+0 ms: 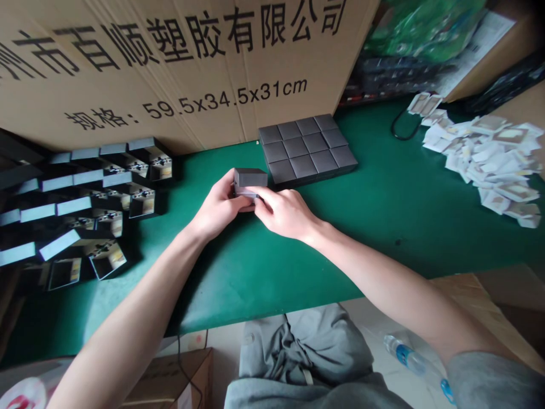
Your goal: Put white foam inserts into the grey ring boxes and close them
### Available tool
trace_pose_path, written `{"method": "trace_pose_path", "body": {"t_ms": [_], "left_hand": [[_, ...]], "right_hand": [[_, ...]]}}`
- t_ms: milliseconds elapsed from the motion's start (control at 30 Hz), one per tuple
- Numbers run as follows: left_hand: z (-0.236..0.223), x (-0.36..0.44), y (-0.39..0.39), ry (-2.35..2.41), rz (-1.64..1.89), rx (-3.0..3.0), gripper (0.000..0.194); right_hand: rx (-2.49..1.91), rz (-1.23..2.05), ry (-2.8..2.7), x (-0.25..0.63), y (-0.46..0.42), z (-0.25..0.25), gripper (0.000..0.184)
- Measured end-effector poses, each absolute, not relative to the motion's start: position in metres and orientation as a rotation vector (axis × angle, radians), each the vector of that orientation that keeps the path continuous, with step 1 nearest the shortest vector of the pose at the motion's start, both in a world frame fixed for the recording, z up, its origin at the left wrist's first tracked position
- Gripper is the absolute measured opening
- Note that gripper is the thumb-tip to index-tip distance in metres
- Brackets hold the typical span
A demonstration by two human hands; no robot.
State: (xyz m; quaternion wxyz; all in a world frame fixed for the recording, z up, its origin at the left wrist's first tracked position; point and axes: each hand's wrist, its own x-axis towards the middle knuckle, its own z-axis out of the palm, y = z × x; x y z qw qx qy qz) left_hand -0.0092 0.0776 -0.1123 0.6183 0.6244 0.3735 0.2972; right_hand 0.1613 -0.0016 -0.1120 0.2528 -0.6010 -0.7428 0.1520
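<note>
In the middle of the table, a small dark hinged box [251, 177] is tilted up with its lid raised. My left hand [219, 207] is closed around the box's left side, thumb at the front lower edge. My right hand [288, 211] meets the box from the right, its index finger reaching into the opening and its thumb near the lower edge. The fingers hide most of the inside. Just behind my right hand lies a block of closed dark boxes [309, 145], set in tidy rows.
Rows of open dark boxes [142, 201] stand at the left of the green table [255, 278]. A large printed carton [183, 74] rises behind. White inserts [489, 153] are heaped at the right beside a black loop [402, 133]. A plastic bottle [411, 358] lies below the table.
</note>
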Motion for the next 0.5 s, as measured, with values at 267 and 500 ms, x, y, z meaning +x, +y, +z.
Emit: {"method": "trace_pose_path", "body": {"t_ms": [267, 500], "left_hand": [[-0.1063, -0.0062, 0.0757, 0.856, 0.689, 1.310, 0.048], [-0.1045, -0.0038, 0.0762, 0.880, 0.690, 1.278, 0.058]], "right_hand": [[-1.659, 0.277, -2.055, 0.1585, 0.0000, -0.1162, 0.048], [-1.644, 0.256, -2.006, 0.1589, 0.0006, -0.1210, 0.048]]}}
